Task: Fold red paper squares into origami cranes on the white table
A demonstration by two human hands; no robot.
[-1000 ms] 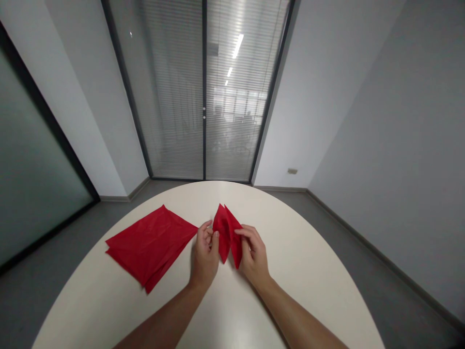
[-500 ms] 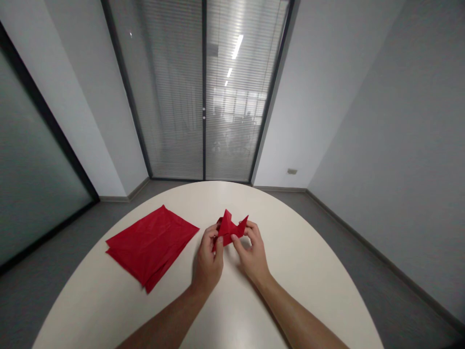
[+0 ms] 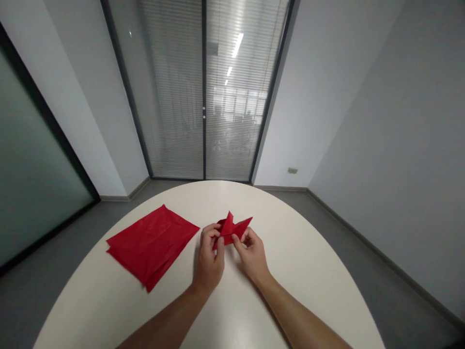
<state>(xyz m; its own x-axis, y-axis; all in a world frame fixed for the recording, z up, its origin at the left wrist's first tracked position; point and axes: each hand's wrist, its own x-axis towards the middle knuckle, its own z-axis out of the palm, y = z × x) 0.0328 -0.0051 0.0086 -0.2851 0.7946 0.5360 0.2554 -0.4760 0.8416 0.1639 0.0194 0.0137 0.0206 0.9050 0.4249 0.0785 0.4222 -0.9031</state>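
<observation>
Centrally, a folded red piece (image 3: 228,229) is held between two bare hands over a round white table (image 3: 298,291); whether it is paper or cloth cannot be told. The left hand (image 3: 209,259) grips its left end, fingers curled about it and thumb on the near side. The right hand (image 3: 254,257) pinches its lower right edge between thumb and bent fingers. Two pointed flaps project from the piece, one upright near the middle, the other slanting up and outward above the right hand. To the left, flat red sheets (image 3: 152,245) lie overlapping on the table, edges slightly offset, surface creased, one corner just beside the left hand. Beyond the table stands a glass partition (image 3: 174,121) with blinds and a dark frame; a small plate (image 3: 292,170) sits low on the pale wall (image 3: 319,87) at right
</observation>
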